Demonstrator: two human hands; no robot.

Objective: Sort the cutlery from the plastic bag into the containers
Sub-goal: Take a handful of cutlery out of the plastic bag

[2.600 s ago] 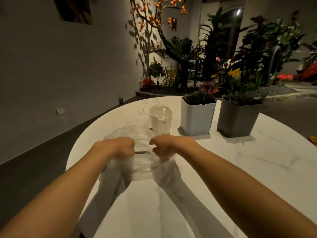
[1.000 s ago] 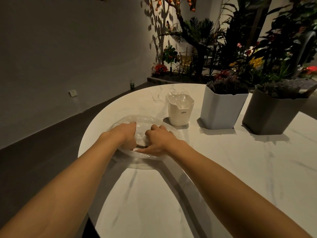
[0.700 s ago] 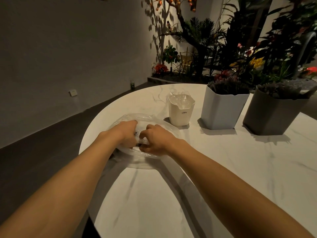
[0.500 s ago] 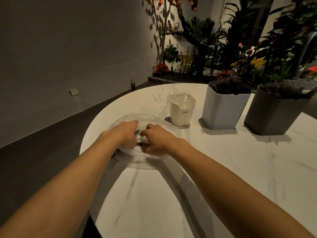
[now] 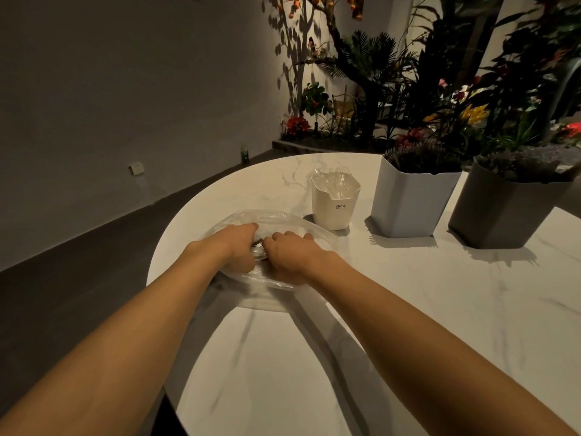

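Left grip: we see the left hand (image 5: 234, 247) with its fingers curled down into the clear plastic bag (image 5: 242, 215), gripping a bunch of the film near the bag's middle.
Right grip: the right hand (image 5: 290, 256) sits just beside the left, knuckles up, with its fingers and thumb curled onto the same bag. Its fingertips are hidden from us.
Between the hands: a small dull metal piece (image 5: 258, 243) shows in the gap. We take it for cutlery, but we cannot tell its kind, nor whether either hand pinches it.
Bag: it lies low and crumpled on the counter (image 5: 440, 309), close to the counter's left edge, and spreads out past both hands.
White container (image 5: 334, 209): it stands upright just beyond the bag, apart from it. It holds clear plastic spoons and has small dark lettering on its front.
Light grey container (image 5: 408, 202): it stands to the right of the white one, near it but not touching. Dark pieces bristle from its top, and we cannot make out what they are.
Dark grey container (image 5: 503, 215): it stands furthest right, close beside the light grey one, and is also filled with dark pieces.
Counter: it is round, white and veined like marble, and both forearms cast shadows on it.
Beyond: we see a grey wall with a socket (image 5: 136, 168), and plants (image 5: 440, 73) with red and yellow flowers.
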